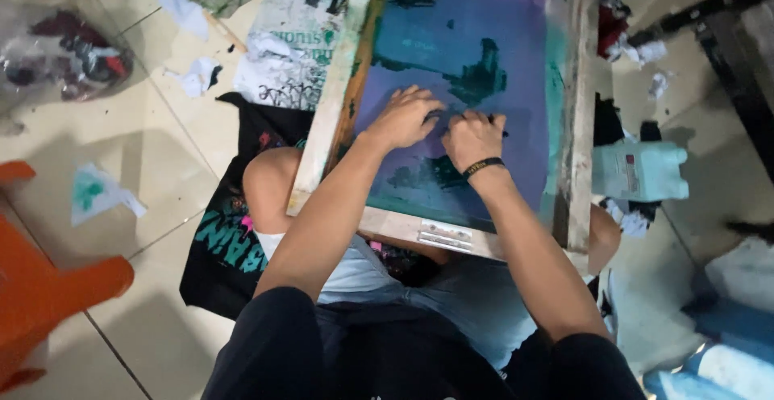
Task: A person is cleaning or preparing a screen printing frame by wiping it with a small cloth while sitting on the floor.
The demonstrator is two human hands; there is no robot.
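Note:
A wooden-framed printing screen (337, 97) with a purple and teal stained mesh (484, 21) rests tilted on my knees. My left hand (405, 116) lies flat on the mesh with fingers spread, pressing near the middle. Right beside it, my right hand (472, 137), with a dark band on its wrist, is closed around a small dark tool whose tip pokes out to the right, touching the mesh. The two hands nearly touch.
A black printed shirt (230, 239) lies on the tiled floor under my legs. An orange plastic stool (48, 287) stands at left. A pale plastic jug (641, 170) sits right of the frame. Paper scraps (193, 73) and printed sheets (294, 37) litter the floor.

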